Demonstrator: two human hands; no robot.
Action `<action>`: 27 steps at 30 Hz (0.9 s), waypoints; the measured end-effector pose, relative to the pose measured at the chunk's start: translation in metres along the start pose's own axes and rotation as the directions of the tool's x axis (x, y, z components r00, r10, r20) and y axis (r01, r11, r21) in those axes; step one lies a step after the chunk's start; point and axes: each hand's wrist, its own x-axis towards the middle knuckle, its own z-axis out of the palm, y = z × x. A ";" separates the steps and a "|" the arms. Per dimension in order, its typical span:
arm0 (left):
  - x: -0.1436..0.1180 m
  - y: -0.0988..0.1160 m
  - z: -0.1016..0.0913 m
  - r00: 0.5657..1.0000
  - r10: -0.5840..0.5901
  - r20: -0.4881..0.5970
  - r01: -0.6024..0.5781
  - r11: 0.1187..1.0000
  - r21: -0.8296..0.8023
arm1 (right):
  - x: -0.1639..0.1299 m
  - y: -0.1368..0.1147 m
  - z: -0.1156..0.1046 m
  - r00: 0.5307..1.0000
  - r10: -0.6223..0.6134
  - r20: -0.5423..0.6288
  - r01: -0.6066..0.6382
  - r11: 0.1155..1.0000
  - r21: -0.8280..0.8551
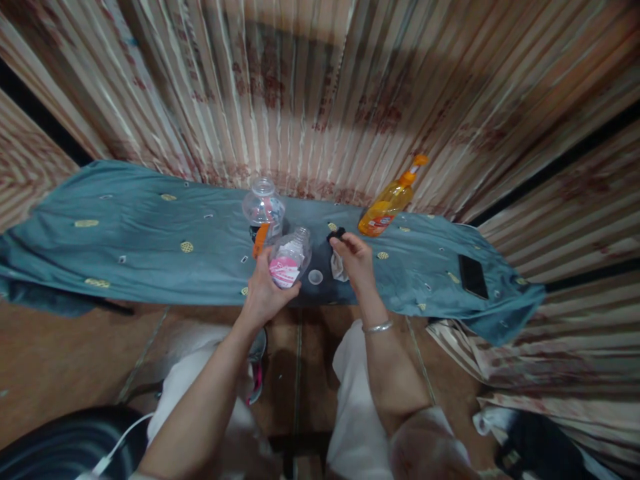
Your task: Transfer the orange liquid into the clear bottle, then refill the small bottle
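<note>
My left hand [265, 291] is wrapped around a clear plastic bottle [289, 260] with a pink and white label. The bottle leans slightly to the right, and its neck is uncapped. With the thumb and fingers of my right hand [356, 259] I pinch a small black object [336, 235], whose exact kind is too blurred to tell. A pale crumpled piece [339, 267] lies just below those fingers. Between my hands a small round translucent cap [315, 277] rests on the cloth. Close behind the held bottle stands a wider clear bottle [264, 205], beside an orange piece [261, 240].
A pump bottle of orange liquid [386, 208] stands tilted in view at the back right. Toward the right end of the cloth-covered table [150, 260] lies a dark phone [473, 276]. Striped curtains [300, 100] hang behind. A black seat [65, 443] is at the lower left.
</note>
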 end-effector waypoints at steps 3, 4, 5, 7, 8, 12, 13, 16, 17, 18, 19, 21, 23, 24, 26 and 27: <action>0.000 -0.001 -0.011 0.998 -0.018 -0.056 0.018 1.000 0.001 | -0.004 0.015 0.008 0.997 0.044 0.069 -0.032 0.986 -0.166; 0.000 -0.001 -0.013 0.997 -0.024 -0.074 0.025 1.000 0.004 | -0.006 0.020 0.011 0.993 0.063 0.097 -0.040 0.974 -0.223; 0.000 -0.002 -0.015 0.995 -0.030 -0.092 0.031 0.999 0.010 | -0.009 0.024 0.015 0.989 0.083 0.125 -0.045 0.959 -0.279; 0.000 -0.003 -0.018 0.992 -0.036 -0.124 0.039 0.999 0.026 | -0.014 0.031 0.024 0.978 0.115 0.175 -0.039 0.922 -0.386; 0.000 -0.004 -0.019 0.990 -0.038 -0.137 0.043 0.999 0.034 | -0.016 0.033 0.029 0.972 0.127 0.199 -0.029 0.900 -0.435; 0.000 -0.006 -0.019 0.985 -0.070 -0.159 0.079 0.996 0.050 | -0.023 0.039 0.041 0.943 0.161 0.293 0.043 0.811 -0.583; 0.000 -0.007 -0.019 0.984 -0.078 -0.158 0.087 0.995 0.052 | -0.023 0.040 0.043 0.935 0.164 0.314 0.065 0.792 -0.607; -0.001 -0.007 -0.019 0.985 -0.079 -0.156 0.088 0.995 0.052 | -0.025 0.042 0.046 0.915 0.163 0.370 0.132 0.744 -0.655; -0.001 -0.007 -0.019 0.985 -0.075 -0.153 0.083 0.996 0.045 | -0.026 0.043 0.047 0.910 0.159 0.382 0.152 0.730 -0.666; -0.001 -0.007 -0.019 0.987 -0.071 -0.147 0.077 0.996 0.036 | -0.026 0.044 0.048 0.907 0.154 0.392 0.171 0.716 -0.677; -0.001 -0.006 -0.019 0.988 -0.067 -0.140 0.071 0.997 0.024 | -0.027 0.044 0.049 0.905 0.148 0.399 0.188 0.703 -0.686; 0.000 -0.005 -0.019 0.990 -0.054 -0.131 0.055 0.998 0.003 | -0.028 0.043 0.049 0.905 0.131 0.405 0.215 0.680 -0.701; 0.000 -0.003 -0.019 0.990 -0.038 -0.134 0.038 0.999 -0.005 | -0.028 0.041 0.046 0.913 0.109 0.393 0.230 0.659 -0.716; 0.000 -0.003 -0.019 0.990 -0.033 -0.136 0.033 0.999 -0.004 | -0.026 0.039 0.042 0.921 0.098 0.376 0.228 0.647 -0.728; 0.001 -0.002 -0.019 0.990 -0.038 -0.134 0.039 0.999 0.004 | -0.022 0.034 0.028 0.946 0.079 0.316 0.202 0.617 -0.761; 0.001 -0.002 -0.019 0.990 -0.045 -0.131 0.046 0.999 0.005 | -0.018 0.032 0.018 0.960 0.074 0.271 0.175 0.596 -0.784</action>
